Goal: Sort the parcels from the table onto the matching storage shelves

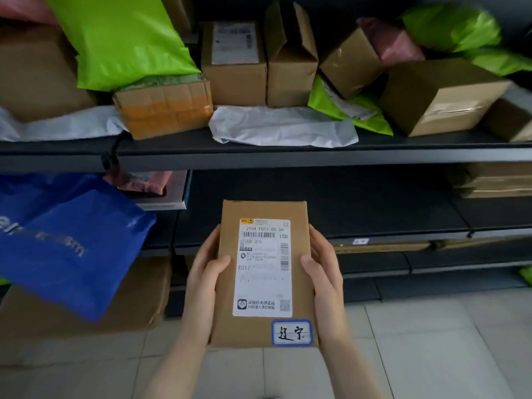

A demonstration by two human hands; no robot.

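I hold a flat brown cardboard parcel (227,321) in both hands, in front of dark metal storage shelves. A white shipping label covers most of its top face, and a small blue-framed handwritten tag (292,332) sits at its near right corner. My left hand (205,272) grips the parcel's left edge, thumb on top. My right hand (322,269) grips the right edge the same way. The parcel's far end points at the lower shelf (359,223), which shows bare dark board right behind it.
The upper shelf (288,156) carries several brown boxes, green mailers, pink mailers and white bags. A blue bag (72,243) hangs over the lower shelf's left side above a big carton (138,300). Flat cartons (495,180) lie at the right. Pale floor tiles (431,341) lie below.
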